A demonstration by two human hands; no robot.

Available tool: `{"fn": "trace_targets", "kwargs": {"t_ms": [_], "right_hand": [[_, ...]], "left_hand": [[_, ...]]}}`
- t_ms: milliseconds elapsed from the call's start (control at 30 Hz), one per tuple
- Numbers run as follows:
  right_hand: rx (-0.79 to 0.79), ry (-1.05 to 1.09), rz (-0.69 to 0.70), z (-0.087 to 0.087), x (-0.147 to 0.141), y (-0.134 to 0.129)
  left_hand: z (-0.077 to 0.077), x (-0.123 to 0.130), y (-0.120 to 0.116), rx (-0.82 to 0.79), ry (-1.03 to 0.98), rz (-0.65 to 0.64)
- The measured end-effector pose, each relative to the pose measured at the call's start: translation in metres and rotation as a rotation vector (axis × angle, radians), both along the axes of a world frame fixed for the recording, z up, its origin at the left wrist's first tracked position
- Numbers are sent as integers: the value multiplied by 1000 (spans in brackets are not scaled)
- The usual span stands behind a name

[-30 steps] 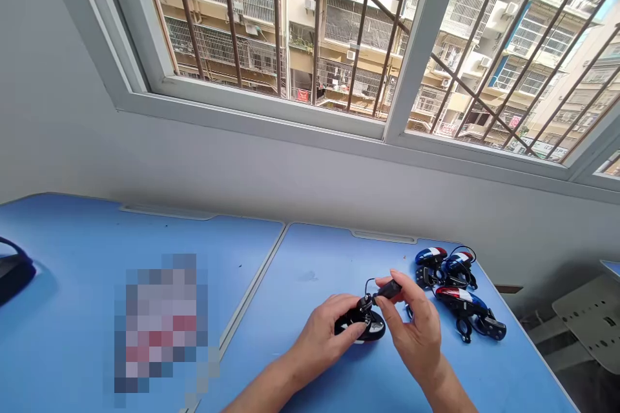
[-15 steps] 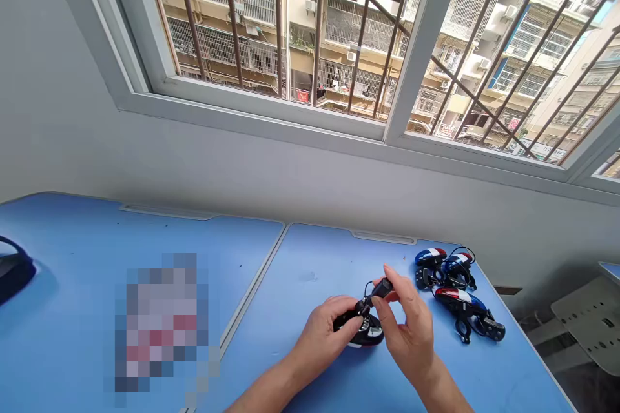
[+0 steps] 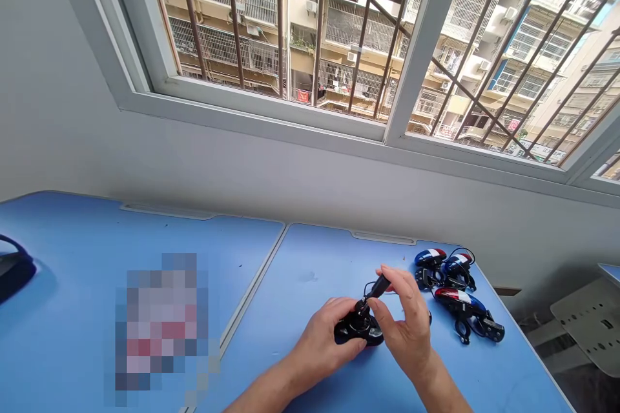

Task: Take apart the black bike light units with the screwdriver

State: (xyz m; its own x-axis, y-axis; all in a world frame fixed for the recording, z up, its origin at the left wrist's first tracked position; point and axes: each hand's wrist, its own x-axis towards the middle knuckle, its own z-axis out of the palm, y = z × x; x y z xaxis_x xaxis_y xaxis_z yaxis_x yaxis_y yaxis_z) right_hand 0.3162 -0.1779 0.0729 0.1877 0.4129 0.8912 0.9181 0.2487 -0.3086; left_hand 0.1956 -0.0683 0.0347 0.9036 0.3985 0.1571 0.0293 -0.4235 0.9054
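Note:
Near the front of the right-hand table, my left hand [image 3: 329, 335] grips a dark, shiny device [image 3: 361, 328] with a black clamp ring on top, thumb in front and fingers behind. My right hand [image 3: 404, 322] pinches a small black cylindrical piece [image 3: 380, 286] between thumb and fingers, tilted above the device. A thin dark cable loops beside that piece, close to the clamp. Part of a red item shows behind my right fingers, mostly hidden.
Several red, white and blue devices with black clamps [image 3: 460, 300] lie at the right of the blue table [image 3: 310, 251]. A pixelated patch covers part of the left table. A dark object [image 3: 14, 271] sits far left; a barred window is behind.
My left fingers have shifted from the clamp to the body of the device, which now shows more of its clamp ring. The black piece in my right hand has turned and moved slightly left.

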Motion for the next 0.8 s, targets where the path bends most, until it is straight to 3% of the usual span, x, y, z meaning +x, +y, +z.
{"fn": "trace_targets", "kwargs": {"t_ms": [300,800], "right_hand": [[-14,82,-63,-1,0,2],[-93,150,93,4,3,5]], "left_hand": [[1,-4,1,-49,57,-45],[1,-5,0,-112,31,-52]]}}
